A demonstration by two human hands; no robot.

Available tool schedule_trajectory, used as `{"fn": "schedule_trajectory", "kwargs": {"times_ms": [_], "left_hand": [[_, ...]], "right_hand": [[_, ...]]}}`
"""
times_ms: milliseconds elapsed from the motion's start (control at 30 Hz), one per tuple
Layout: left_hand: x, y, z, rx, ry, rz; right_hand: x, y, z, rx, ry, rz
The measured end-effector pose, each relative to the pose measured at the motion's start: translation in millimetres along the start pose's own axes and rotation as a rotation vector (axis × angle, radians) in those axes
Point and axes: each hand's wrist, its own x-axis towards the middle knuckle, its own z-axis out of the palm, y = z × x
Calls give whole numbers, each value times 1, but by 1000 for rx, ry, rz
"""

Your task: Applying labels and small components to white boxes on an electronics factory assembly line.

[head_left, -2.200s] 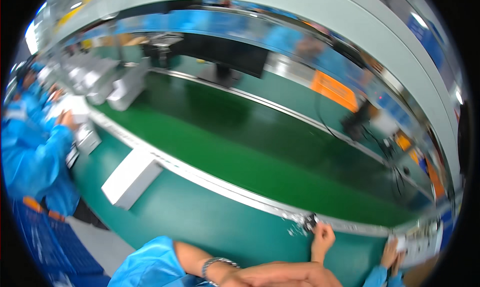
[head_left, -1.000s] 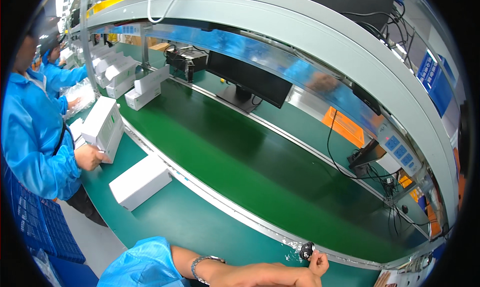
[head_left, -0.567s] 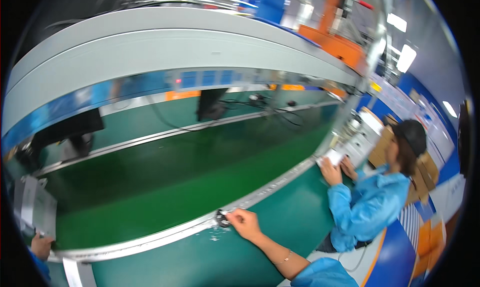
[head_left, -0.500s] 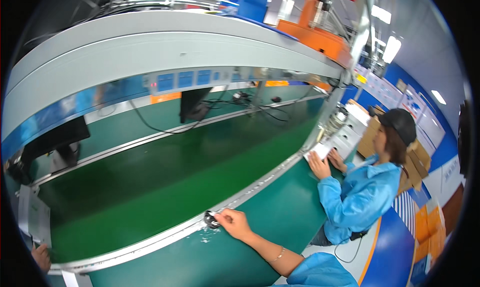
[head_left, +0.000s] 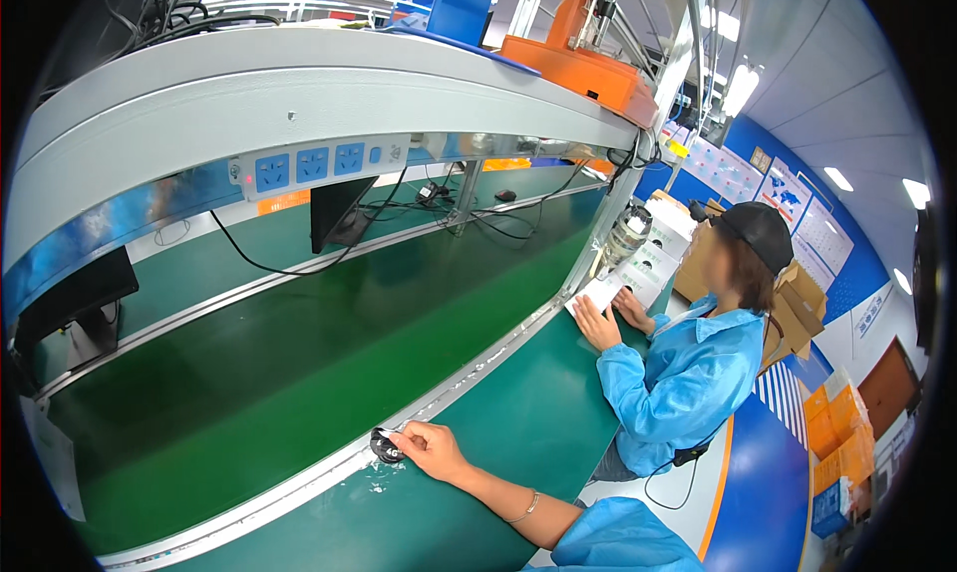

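Observation:
My right hand (head_left: 432, 451) reaches in from the lower right, its fingers pinched at the edge of a small black round thing (head_left: 386, 446) with pale marks on it. That black thing sits on the metal rail (head_left: 344, 469) between the green belt (head_left: 299, 393) and the green worktop (head_left: 439, 517). A white bit shows at my fingertips, too small to name. White specks lie on the worktop just below. At the far left edge stands a white box (head_left: 52, 462), partly cut off by the rim. My left hand is out of sight.
A co-worker in a blue smock (head_left: 683, 373) stands at right, both hands on a white box (head_left: 596, 295) beside stacked white boxes (head_left: 653, 258). Overhead runs a grey shelf (head_left: 339, 84) with a socket strip (head_left: 314, 163). Monitors (head_left: 339, 213) and cables stand beyond the belt.
The view has swung to the right, so the scene sits further left. My left hand, earlier beside the white box, has left the picture. My right hand stays at the black round thing.

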Motion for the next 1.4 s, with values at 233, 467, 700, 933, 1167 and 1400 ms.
{"fn": "schedule_trajectory", "kwargs": {"times_ms": [233, 467, 700, 933, 1167, 1400], "left_hand": [[2, -2, 2, 28, 7, -9], [0, -4, 4, 54, 14, -16], [1, -6, 4, 67, 19, -27], [1, -5, 5, 90, 19, -27], [-1, -8, 6, 105, 27, -26], [-3, -5, 7, 130, 43, -27]], "right_hand": [[2, -2, -4, 0, -30, 30], [1, -1, -5, -25, -27, 7], [1, 4, -3, 5, -35, 17], [2, 4, -2, 5, -9, -6], [5, 4, -1, 31, -5, -28], [3, 6, -2, 22, -54, 28]]}}
